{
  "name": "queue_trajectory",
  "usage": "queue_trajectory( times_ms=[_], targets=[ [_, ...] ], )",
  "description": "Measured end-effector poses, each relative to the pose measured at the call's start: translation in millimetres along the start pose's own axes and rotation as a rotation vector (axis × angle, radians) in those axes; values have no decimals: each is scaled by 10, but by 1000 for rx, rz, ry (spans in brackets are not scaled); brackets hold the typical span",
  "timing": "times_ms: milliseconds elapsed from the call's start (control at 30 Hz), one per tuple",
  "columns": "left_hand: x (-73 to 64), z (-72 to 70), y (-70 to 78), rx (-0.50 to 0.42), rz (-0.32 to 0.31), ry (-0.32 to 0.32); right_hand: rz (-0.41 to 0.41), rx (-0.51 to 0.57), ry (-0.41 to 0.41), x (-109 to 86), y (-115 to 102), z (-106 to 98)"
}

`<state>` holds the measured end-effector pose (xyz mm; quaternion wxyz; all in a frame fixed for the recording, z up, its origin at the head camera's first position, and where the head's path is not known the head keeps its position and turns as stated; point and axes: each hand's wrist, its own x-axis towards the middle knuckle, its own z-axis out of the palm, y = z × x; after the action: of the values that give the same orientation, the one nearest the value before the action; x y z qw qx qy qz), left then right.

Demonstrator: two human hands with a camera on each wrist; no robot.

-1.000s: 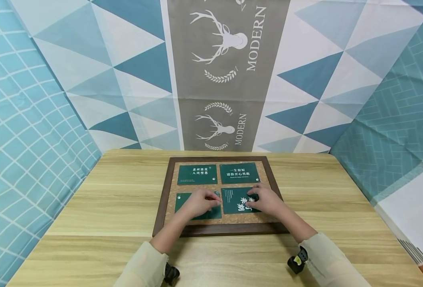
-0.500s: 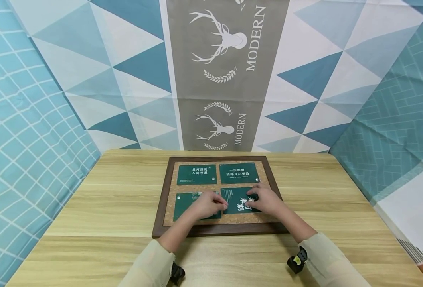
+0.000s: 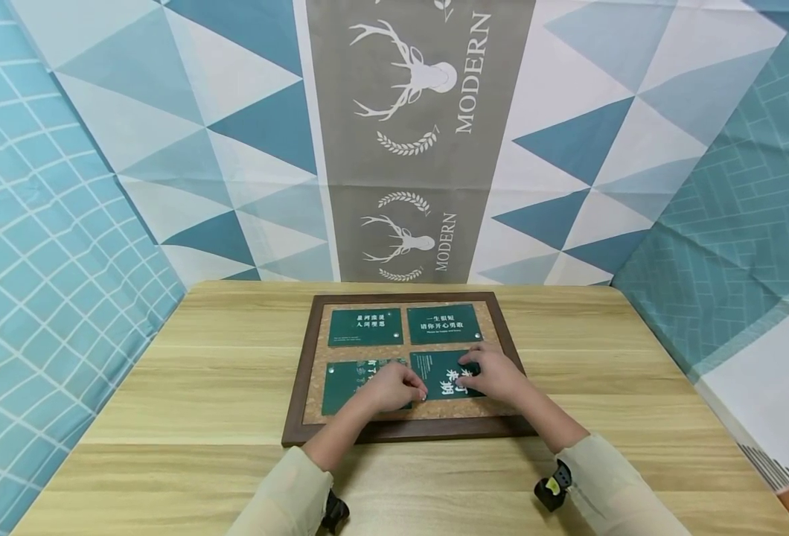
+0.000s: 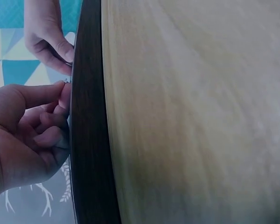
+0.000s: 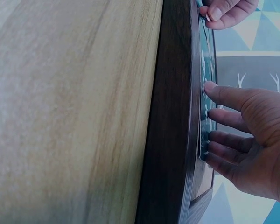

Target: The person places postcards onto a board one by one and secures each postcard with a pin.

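Near the lower-left corner of the lower-right green card (image 3: 428, 368), my left hand (image 3: 386, 387) pinches a small thumbtack (image 4: 66, 81) between thumb and forefinger. In the left wrist view its other fingers are curled. My right hand (image 3: 496, 374) rests spread fingertips on that same card, which bears large white characters turned sideways. Its thumb and fingers touch the card face in the right wrist view. The card lies on a cork board (image 3: 315, 394). A second green card (image 3: 342, 383), at lower left, is partly covered by my left hand.
Two more green cards, one at upper left (image 3: 347, 327) and one at upper right (image 3: 428, 335), lie on the board. Small round tacks, such as one at the upper right card (image 3: 478, 336), show at card corners. A dark wooden frame (image 3: 448, 430) edges the board on the wooden table (image 3: 220, 387).
My left hand has moved right from over the lower-left card to the lower-left corner of the lower-right card, uncovering more characters. The right hand stays on its card.
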<state>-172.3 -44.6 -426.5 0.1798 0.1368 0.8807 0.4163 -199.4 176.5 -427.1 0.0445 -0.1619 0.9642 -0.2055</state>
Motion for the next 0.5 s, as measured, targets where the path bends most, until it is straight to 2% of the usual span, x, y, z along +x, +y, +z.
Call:
queue_trajectory(
  times_ms=[500],
  targets=[
    [43,27,107,64,-89,20,-5,0,9,6,-6,-6]
  ],
)
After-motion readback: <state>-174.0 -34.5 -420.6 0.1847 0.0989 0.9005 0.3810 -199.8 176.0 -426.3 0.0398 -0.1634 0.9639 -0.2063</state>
